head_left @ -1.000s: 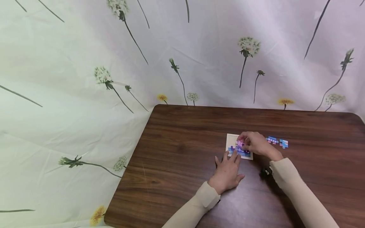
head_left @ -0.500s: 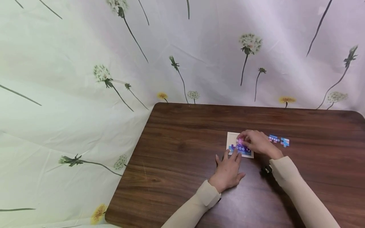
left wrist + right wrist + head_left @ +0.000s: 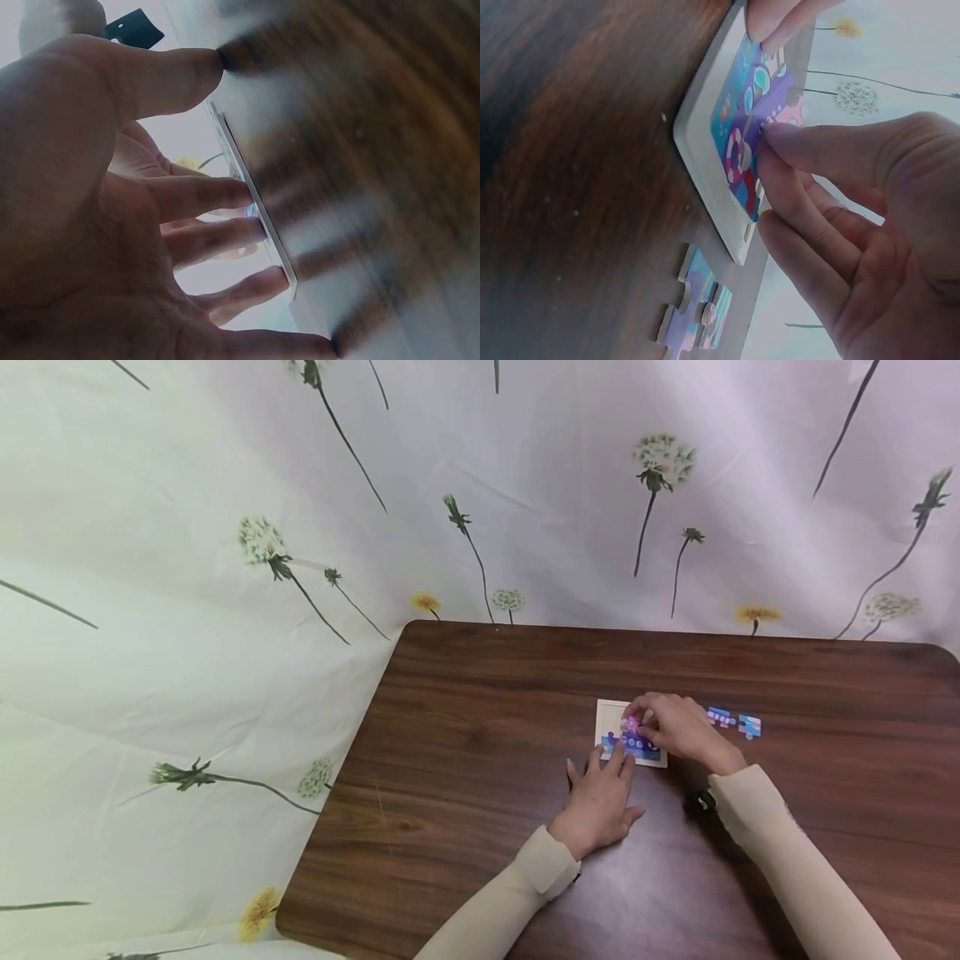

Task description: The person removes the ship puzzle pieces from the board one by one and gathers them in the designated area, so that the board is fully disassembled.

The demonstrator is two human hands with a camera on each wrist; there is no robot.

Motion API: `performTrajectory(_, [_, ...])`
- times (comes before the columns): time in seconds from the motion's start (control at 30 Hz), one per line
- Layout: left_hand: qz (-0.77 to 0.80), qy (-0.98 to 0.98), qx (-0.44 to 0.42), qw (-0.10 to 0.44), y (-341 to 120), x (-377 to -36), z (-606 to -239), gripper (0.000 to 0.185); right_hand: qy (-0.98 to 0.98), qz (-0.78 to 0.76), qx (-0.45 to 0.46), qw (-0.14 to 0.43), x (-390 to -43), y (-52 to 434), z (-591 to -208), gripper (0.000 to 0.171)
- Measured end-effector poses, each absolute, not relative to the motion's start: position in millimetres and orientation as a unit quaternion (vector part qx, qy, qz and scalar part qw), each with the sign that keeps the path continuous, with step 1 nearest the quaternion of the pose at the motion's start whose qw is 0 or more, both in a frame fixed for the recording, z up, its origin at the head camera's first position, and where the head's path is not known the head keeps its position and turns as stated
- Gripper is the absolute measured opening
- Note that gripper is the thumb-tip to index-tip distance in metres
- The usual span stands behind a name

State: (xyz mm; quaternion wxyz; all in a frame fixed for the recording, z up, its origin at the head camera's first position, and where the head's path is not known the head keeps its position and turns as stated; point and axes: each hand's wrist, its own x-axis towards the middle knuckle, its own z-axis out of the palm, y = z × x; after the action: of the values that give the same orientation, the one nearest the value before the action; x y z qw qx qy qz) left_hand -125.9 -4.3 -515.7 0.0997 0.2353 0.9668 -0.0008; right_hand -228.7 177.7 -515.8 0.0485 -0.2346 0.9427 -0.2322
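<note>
While my left hand (image 3: 596, 806) lies flat, steadying the puzzle tray (image 3: 609, 717), my right hand (image 3: 675, 727) pinches a pink piece (image 3: 632, 723). Thin, light, stiff card, I judge; best gripped by its edges.

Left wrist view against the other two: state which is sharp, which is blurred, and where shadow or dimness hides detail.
Left wrist view: dim, the left hand near-silhouetted and the table smeared. Right wrist view: sharp on the puzzle tray, the right hand and two loose pieces. Head view: evenly lit, straight edges bowed, pieces too small to read.
</note>
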Motion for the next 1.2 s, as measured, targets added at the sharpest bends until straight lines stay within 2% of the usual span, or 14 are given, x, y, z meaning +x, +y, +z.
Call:
performTrajectory(0.7, [0.003, 0.968, 0.236, 0.089, -5.2, -125.4, -517.4, 0.076, 0.93, -0.242, -0.26, 0.093, -232.5, 173.0, -508.0, 0.025])
performTrajectory(1.2, [0.006, 0.967, 0.236, 0.093, -5.4, -125.6, -517.6, 0.075, 0.909, -0.326, -0.248, 0.077, -226.5, 189.2, -516.9, 0.017])
